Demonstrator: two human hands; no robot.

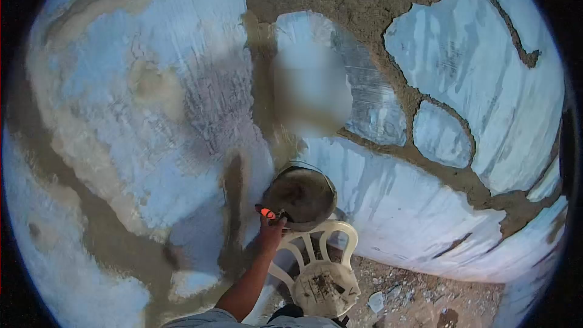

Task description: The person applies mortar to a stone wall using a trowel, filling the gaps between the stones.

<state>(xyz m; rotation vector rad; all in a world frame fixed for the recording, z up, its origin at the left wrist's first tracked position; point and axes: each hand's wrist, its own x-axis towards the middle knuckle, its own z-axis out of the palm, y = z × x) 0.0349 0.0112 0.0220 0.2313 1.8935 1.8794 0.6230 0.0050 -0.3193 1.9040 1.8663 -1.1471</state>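
Observation:
My left hand (272, 229) reaches up from the bottom and is closed on a trowel with an orange and black handle (267, 212). The trowel is at the lower left rim of a round dark bucket (300, 191), and its blade is hard to make out. Grey-brown material shows inside the bucket, which stands against the back of a white plastic chair (346, 231). My right hand does not show.
A blue painted wall (388, 176) with broad patches and lines of grey-brown mortar (364, 0) fills most of the view. Rubble and chips lie on the ground (419, 297) at the lower right. The chair's seat (328, 288) is stained.

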